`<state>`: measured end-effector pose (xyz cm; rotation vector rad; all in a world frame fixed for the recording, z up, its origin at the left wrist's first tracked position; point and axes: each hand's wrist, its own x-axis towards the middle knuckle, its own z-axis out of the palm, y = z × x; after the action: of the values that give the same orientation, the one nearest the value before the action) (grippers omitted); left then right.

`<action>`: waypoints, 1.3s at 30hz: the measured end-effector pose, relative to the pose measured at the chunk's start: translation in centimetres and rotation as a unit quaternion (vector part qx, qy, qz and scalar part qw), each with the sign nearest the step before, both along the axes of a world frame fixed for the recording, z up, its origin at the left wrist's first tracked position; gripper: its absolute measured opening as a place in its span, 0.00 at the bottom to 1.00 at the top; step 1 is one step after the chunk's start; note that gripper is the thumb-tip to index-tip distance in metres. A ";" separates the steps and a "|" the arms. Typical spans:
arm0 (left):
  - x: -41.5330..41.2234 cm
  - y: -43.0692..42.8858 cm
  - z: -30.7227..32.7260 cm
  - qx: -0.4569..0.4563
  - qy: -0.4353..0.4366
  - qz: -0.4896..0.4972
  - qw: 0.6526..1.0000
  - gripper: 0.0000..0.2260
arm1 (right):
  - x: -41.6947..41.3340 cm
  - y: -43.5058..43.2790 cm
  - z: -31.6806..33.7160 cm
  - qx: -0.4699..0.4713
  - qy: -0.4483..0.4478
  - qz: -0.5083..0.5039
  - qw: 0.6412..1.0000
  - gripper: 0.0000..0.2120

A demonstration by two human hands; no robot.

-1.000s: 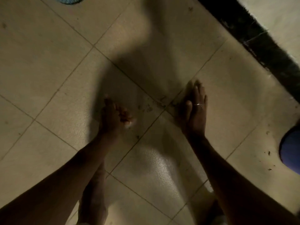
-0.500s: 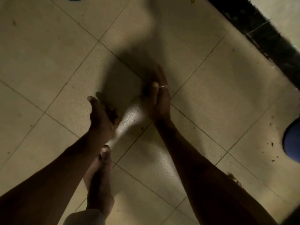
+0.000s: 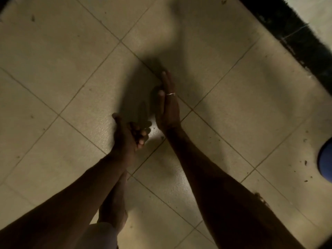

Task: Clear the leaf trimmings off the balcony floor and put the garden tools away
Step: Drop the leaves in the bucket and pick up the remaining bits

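Note:
The light is dim over the pale tiled balcony floor (image 3: 224,90). My right hand (image 3: 168,106) stands on its edge on the tiles with fingers straight and together, a ring on one finger. Just left of it and nearer to me, my left hand (image 3: 129,135) is cupped, its fingers curled over a small dark clump of leaf trimmings (image 3: 134,128). The two hands are a short gap apart. Any trimmings right in front of the right palm are lost in its shadow.
Small dark leaf bits (image 3: 305,163) lie scattered on the tiles at the right, beside a blue round object (image 3: 326,162) cut off by the frame edge. A black strip (image 3: 296,33) runs along the wall base at upper right. My bare foot (image 3: 113,209) stands under my left forearm.
My right hand has swept leftward across the tiles toward my left hand. The left hand has turned from lying on the floor to a cupped pose with fingers curled.

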<state>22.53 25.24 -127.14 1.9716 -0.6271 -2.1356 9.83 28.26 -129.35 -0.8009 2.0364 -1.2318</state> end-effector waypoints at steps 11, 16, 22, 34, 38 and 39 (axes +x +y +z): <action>0.2 2.8 0.5 0.047 -0.046 -0.075 0.995 0.33 | -5.1 1.4 1.7 0.207 0.237 0.330 0.890 0.22; 0.6 3.7 0.6 0.066 -0.039 -0.080 0.994 0.32 | -4.8 1.6 2.0 0.153 0.231 0.352 0.894 0.17; 0.9 4.0 0.7 0.088 -0.064 -0.089 0.990 0.33 | -3.7 3.3 1.7 0.116 0.263 0.353 0.890 0.14; -3.4 3.5 3.0 0.128 -0.071 -0.073 0.987 0.33 | -2.3 8.2 2.8 0.330 -0.032 0.174 0.927 0.08; -5.2 5.2 5.1 0.114 -0.060 -0.122 0.984 0.27 | -2.0 12.2 7.7 0.236 -0.331 -0.105 0.907 0.08; -5.5 5.7 5.6 0.118 -0.043 -0.135 0.983 0.27 | -1.7 12.5 8.7 0.228 -0.334 -0.102 0.909 0.08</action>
<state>16.99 30.93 -121.54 2.2242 -0.7238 -2.3895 8.18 40.72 -120.62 0.0687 1.7304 -0.8985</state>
